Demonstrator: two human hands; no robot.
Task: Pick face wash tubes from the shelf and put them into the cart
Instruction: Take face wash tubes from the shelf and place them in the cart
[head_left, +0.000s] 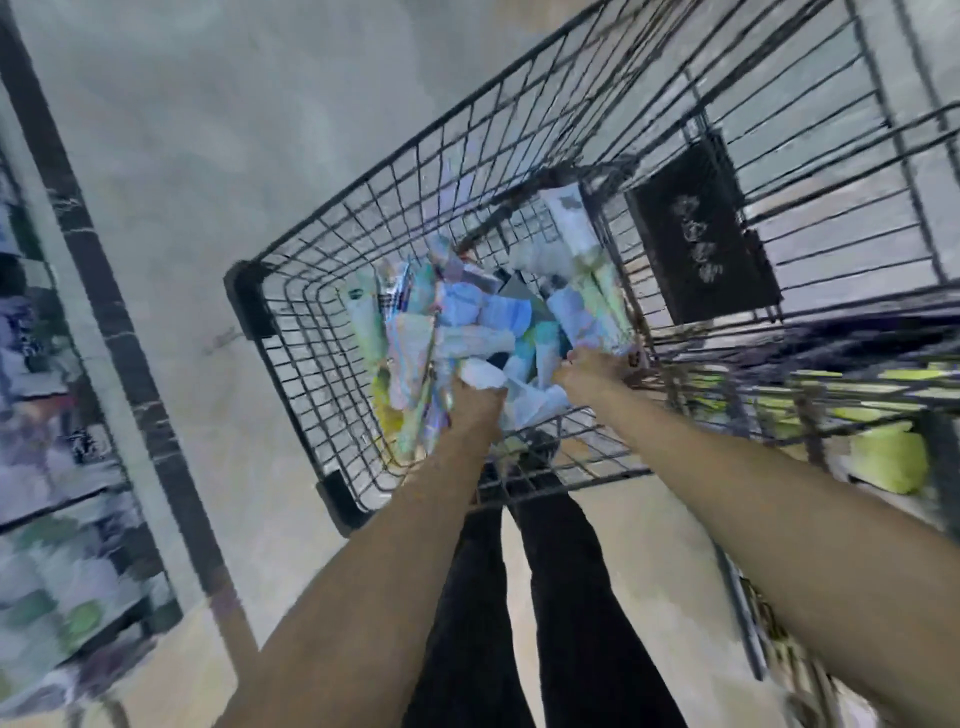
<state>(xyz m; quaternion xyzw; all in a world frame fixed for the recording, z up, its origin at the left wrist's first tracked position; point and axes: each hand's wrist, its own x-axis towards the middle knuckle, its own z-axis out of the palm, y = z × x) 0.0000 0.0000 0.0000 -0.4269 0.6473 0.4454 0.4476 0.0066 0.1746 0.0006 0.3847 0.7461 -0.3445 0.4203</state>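
Wire cart (291, 374), centre: heaped face wash tubes (467, 322). Left hand (475, 402) and right hand (592, 369) reach among them; grip unclear through blur. Shelf (47, 395) at 9 o'clock.

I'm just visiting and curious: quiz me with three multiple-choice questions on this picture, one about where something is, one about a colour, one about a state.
1. Where are both hands?
A. On the shelf
B. Down inside the cart, among the packs
C. At the person's sides

2. What colour is the cart's wire?
A. Dark, near black
B. Bright red
C. White

3. How full is the cart?
A. Bare
B. Heaped above the rim
C. A pile of tubes and packs on its floor

Answers:
1 B: the left hand and right hand both reach into the cart.
2 A: its mesh shows dark against the pale floor.
3 C: the pile of tubes and packs, mostly pale blue and white, lies low in the basket; blur hides exactly what each hand grips.
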